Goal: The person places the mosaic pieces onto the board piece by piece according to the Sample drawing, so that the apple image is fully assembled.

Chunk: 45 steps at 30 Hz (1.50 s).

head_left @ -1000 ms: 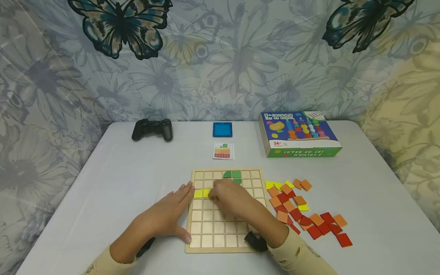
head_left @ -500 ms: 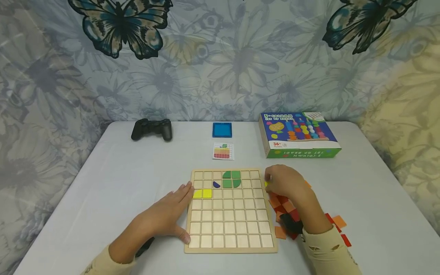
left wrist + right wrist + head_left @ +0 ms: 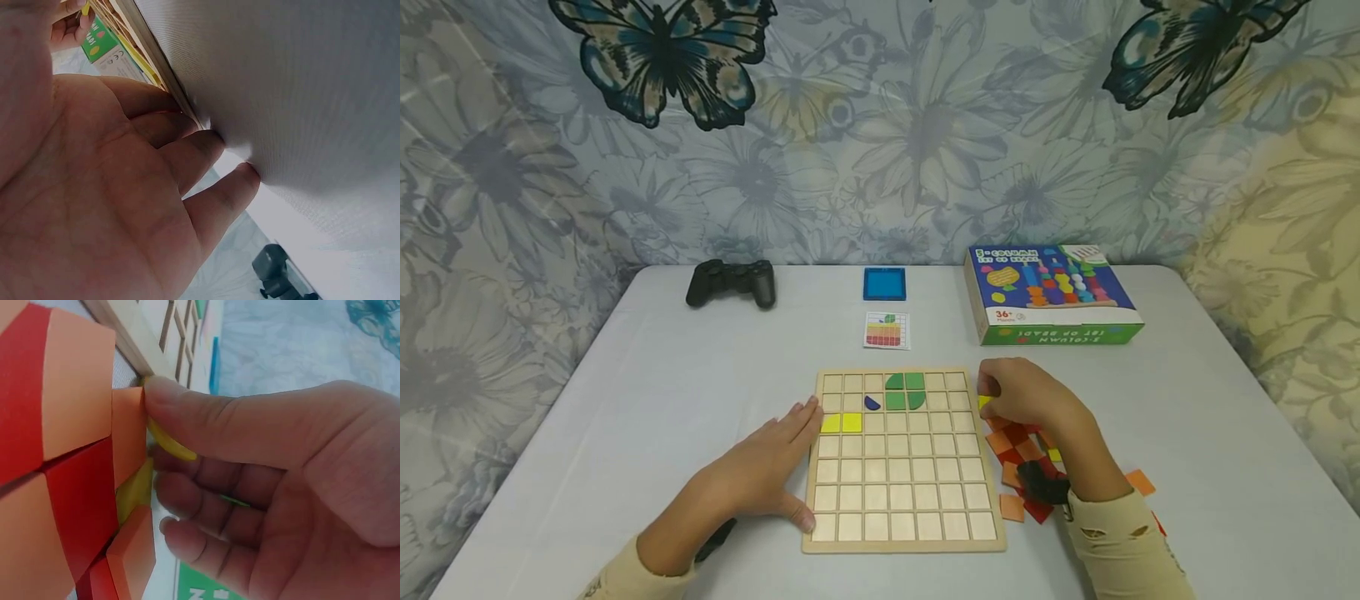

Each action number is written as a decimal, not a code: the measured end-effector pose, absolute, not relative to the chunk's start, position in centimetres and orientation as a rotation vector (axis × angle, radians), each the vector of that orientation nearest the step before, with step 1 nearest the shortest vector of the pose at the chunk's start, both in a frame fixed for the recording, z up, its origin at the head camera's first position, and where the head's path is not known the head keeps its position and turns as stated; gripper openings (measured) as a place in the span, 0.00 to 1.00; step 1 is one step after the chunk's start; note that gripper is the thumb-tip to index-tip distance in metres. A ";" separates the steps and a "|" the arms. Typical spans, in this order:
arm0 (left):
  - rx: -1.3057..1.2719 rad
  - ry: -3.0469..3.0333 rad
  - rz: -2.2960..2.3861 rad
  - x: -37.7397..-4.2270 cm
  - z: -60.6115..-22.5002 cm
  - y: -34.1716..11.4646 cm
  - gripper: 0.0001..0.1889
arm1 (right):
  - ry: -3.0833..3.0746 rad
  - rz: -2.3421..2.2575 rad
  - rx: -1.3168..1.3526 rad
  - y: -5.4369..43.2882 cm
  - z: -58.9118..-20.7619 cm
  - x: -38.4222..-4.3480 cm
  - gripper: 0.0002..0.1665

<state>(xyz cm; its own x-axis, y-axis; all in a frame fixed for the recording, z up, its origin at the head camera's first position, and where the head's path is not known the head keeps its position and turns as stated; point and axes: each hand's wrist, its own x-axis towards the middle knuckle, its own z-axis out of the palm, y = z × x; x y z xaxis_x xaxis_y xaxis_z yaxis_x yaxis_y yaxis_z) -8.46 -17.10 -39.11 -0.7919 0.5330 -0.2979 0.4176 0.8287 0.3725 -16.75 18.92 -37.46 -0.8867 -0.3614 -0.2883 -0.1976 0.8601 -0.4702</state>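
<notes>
A wooden grid board (image 3: 902, 498) lies on the table. Two yellow tiles (image 3: 852, 422) sit at the left of its third row, with green tiles (image 3: 896, 400) and a small dark-blue piece (image 3: 872, 402) above. My left hand (image 3: 756, 471) rests along the board's left edge, fingers extended and thumb near the lower corner. Beyond the board's upper right edge, my right hand (image 3: 1030, 396) pinches a yellow tile (image 3: 170, 442) between thumb and forefinger, a curved edge of it showing in the right wrist view. Red tiles (image 3: 81, 506) and orange tiles (image 3: 78, 381) lie beside that hand.
The loose tile pile spreads right of the board, partly hidden under my right forearm. Behind the board are a small pattern card (image 3: 887, 331), a blue square tray (image 3: 884, 284), a black game controller (image 3: 730, 282) and a colourful toy box (image 3: 1056, 293).
My right hand has moved from the board's third row to the pile at the right, uncovering the blue piece and green tiles, and now pinches a yellow tile. My left hand has stayed put.
</notes>
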 end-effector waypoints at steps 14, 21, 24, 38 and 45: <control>0.722 2.607 0.415 -8.4 -39.0 -17.2 0.73 | 2.666 -0.710 -0.398 19.4 -36.7 -17.2 0.07; 0.733 2.605 0.435 -8.5 -39.1 -17.3 0.73 | 2.693 -0.722 -0.425 19.9 -36.8 -17.4 0.07; 0.737 2.604 0.440 -8.4 -39.1 -17.3 0.73 | 2.706 -0.747 -0.433 20.0 -36.8 -17.4 0.09; 0.759 2.598 0.445 -8.5 -39.1 -17.3 0.72 | 2.750 -0.905 -0.586 19.8 -36.7 -17.3 0.08; 0.766 2.603 0.437 -8.5 -39.1 -17.3 0.72 | 2.752 -0.986 -0.498 19.7 -37.0 -17.3 0.10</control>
